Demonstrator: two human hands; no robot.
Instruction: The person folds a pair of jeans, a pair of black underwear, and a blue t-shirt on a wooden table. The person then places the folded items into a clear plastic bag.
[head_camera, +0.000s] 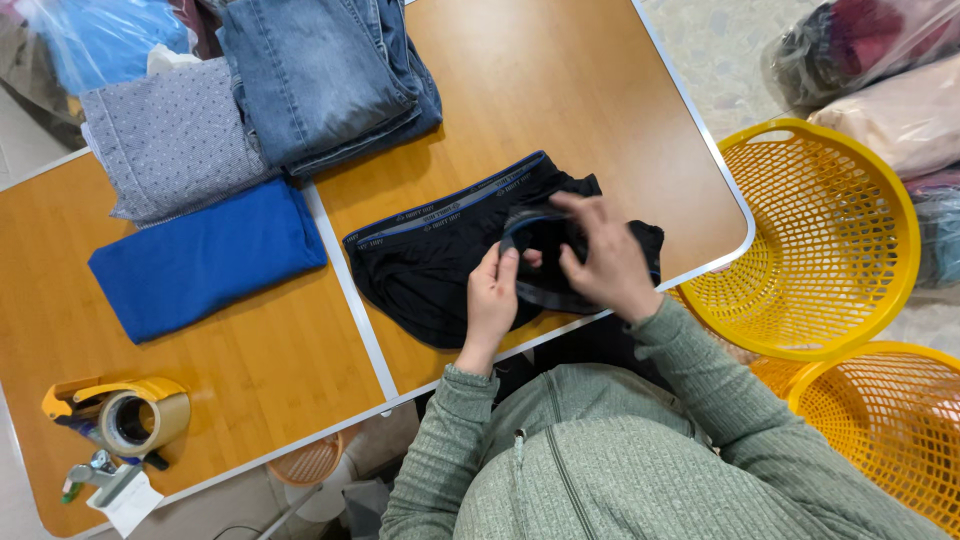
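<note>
A pair of black briefs (425, 270) with a blue-edged waistband lies flat on the wooden table (560, 90). Over its right part, both my hands hold a second black undergarment (545, 232) with a grey waistband. My left hand (492, 300) pinches its lower left edge. My right hand (605, 262) grips it from the right, fingers curled over the fabric. Both sleeves are ribbed green.
Folded clothes lie at the back left: a blue piece (205, 258), a dotted grey piece (170, 135) and jeans (325, 75). A tape dispenser (125, 415) sits at the front left. Two yellow mesh baskets (830, 240) stand on the floor to the right, with bagged clothes (890, 90) behind.
</note>
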